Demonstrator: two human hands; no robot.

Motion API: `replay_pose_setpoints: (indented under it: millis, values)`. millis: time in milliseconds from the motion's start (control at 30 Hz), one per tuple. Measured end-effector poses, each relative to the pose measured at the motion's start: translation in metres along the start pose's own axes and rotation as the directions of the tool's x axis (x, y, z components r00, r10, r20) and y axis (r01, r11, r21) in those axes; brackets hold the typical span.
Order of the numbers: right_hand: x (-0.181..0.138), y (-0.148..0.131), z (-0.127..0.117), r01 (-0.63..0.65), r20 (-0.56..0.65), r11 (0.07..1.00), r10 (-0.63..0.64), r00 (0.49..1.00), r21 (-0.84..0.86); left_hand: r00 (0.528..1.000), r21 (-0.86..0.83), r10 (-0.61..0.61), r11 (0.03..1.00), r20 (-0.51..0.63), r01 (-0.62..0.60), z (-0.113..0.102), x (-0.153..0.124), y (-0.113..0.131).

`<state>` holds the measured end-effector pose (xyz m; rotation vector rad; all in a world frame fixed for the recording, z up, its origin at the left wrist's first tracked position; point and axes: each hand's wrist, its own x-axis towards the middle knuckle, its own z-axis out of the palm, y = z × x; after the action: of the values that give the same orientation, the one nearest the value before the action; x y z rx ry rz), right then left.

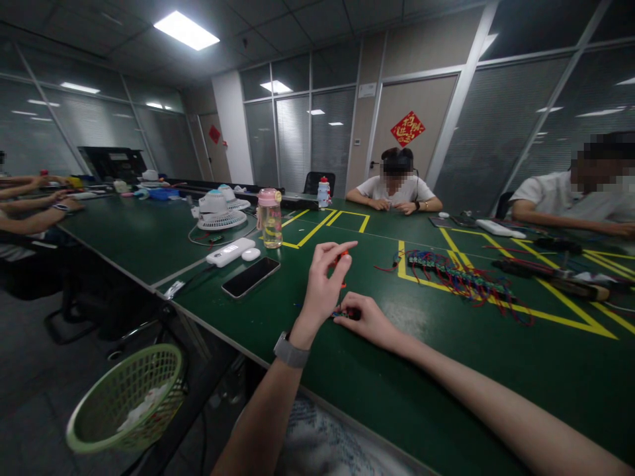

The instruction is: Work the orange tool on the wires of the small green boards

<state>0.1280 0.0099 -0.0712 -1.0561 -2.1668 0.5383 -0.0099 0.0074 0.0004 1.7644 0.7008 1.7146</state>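
Note:
My left hand [325,281], with a grey watch on its wrist, is closed in a pinch round a screwdriver [343,285]. Bits of the red-orange handle show between the fingers, and a thin dark shaft points down. Beneath its tip is a small circuit board [340,314], partly covered by fingers. My right hand [366,316] rests low on the green table [397,383] and grips that board at its side with thumb and fingers. Whether the tip touches the board is too small to tell.
A phone [251,277], a white power strip [231,252] and a pink-lidded bottle [270,221] stand left. Wired circuit boards [461,274] lie right, inside yellow tape. A green basket [126,400] is on the floor. Other people sit round the table.

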Motion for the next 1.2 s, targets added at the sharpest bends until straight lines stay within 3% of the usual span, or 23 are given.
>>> replay_pose_setpoints:
  millis: [133, 267, 333, 500, 667, 867, 1000, 1067, 1200]
  values:
    - [0.0001, -0.0001, 0.0006, -0.002, -0.003, 1.0, 0.002, 1.0, 0.007, 0.997, -0.171, -0.054, 0.983, 0.059, 0.063, 0.0012, -0.0003, -0.0033]
    - [-0.0002, 0.0012, 0.0015, -0.003, -0.007, 1.0, 0.003, 1.0, 0.015, 0.998, 0.039, 0.009, 0.999, -0.058, -0.007, 0.0005, -0.0001, -0.0035]
    - [-0.0004, 0.0019, 0.0016, -0.001, -0.006, 1.0, 0.001, 1.0, 0.013, 0.998, 0.085, 0.035, 0.996, -0.058, -0.03, 0.0, 0.0005, -0.0025]
    - [0.0, 0.0022, 0.0017, 0.001, -0.001, 1.0, -0.001, 1.0, 0.018, 0.998, -0.148, -0.026, 0.988, 0.061, 0.035, 0.0021, 0.0, -0.003]
    - [0.0008, 0.0015, 0.0016, -0.003, -0.008, 0.999, 0.004, 1.0, 0.032, 0.997, 0.088, 0.065, 0.994, -0.049, -0.06, 0.0014, -0.0015, 0.0001]
    - [0.0, 0.0026, 0.0013, -0.005, 0.001, 1.0, 0.005, 1.0, 0.03, 0.995, -0.191, -0.044, 0.98, 0.089, 0.06, 0.0019, 0.0003, -0.0001]
    - [-0.0004, 0.0035, 0.0019, -0.017, -0.005, 0.999, 0.017, 1.0, 0.031, 1.0, -0.003, 0.01, 1.0, -0.025, -0.01, 0.0008, 0.0005, -0.0007]
    - [-0.0003, 0.0034, 0.002, -0.012, -0.008, 0.999, 0.012, 1.0, 0.03, 0.999, 0.058, 0.035, 0.998, -0.027, -0.033, 0.0002, 0.0004, 0.0003]
    - [-0.0002, 0.0032, 0.0021, -0.001, -0.01, 1.0, 0.001, 1.0, 0.024, 0.996, -0.138, -0.012, 0.99, 0.088, 0.024, 0.0012, 0.0, -0.0005]
